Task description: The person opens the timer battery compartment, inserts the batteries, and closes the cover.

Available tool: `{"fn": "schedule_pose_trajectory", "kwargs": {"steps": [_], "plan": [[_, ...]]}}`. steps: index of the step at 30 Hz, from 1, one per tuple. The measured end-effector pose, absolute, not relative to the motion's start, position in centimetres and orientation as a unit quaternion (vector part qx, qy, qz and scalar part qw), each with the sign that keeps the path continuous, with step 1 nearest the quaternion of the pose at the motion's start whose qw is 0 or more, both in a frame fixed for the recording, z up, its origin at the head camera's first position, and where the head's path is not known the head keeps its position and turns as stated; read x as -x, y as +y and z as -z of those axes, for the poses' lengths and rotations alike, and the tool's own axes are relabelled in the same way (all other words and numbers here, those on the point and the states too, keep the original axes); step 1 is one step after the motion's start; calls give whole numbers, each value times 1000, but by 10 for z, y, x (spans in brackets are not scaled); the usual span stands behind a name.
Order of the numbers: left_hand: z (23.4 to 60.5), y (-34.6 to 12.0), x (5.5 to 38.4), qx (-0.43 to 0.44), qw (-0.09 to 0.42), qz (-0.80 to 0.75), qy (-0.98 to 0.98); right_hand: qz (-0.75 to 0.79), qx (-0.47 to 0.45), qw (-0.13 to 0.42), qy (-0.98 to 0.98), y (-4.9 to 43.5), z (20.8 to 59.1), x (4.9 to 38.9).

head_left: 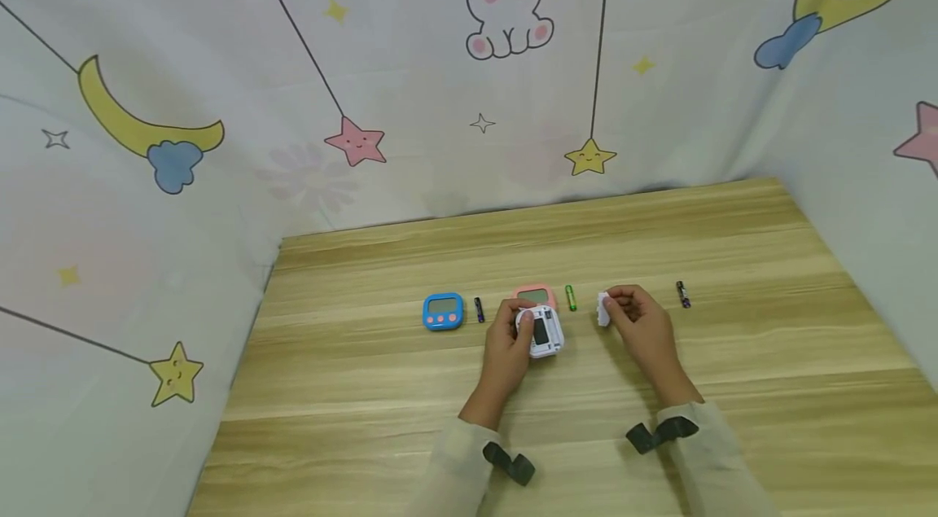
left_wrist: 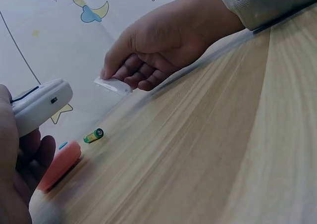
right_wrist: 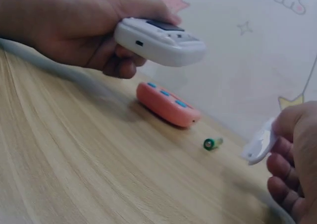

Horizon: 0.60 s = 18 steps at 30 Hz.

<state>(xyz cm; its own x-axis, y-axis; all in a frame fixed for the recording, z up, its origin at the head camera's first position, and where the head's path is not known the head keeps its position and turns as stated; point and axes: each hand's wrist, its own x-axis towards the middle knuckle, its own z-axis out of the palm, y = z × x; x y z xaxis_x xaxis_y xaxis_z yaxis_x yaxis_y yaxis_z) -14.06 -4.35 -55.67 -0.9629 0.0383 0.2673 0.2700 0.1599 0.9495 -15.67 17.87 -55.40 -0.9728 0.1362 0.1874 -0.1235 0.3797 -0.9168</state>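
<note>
One left hand point(head_left: 510, 338), fingers curled round a white timer point(head_left: 554, 331), thumb on its upturned back, held above the wood-grain counter point(head_left: 586, 435); black panel point(head_left: 541, 330) on that back lengthwise near to far. One right hand point(head_left: 645, 326), thumb and fingers pinched narrowly on a white cover point(head_left: 603, 310), raised right of the timer, long axis likewise near to far. One blue timer point(head_left: 443, 312), face up, far left; dark battery point(head_left: 479, 309) just beside it. One green battery point(head_left: 571, 298), mid-counter; second dark battery point(head_left: 683, 294), rightmost. One pink timer point(head_left: 533, 295), partly hidden behind the white timer. Printed curtain point(head_left: 440, 77) at back.
</note>
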Motion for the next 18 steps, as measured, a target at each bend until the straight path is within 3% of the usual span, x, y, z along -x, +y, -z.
{"fn": "schedule_pose_trajectory", "kwargs": {"steps": [8,18], "plan": [[556,-43,140,102,97,641,-755,-535,-18,82,-840,182,554,156],[557,-44,141,104,90,643,-754,-488,-58,87,-866,183,555,157]]}}
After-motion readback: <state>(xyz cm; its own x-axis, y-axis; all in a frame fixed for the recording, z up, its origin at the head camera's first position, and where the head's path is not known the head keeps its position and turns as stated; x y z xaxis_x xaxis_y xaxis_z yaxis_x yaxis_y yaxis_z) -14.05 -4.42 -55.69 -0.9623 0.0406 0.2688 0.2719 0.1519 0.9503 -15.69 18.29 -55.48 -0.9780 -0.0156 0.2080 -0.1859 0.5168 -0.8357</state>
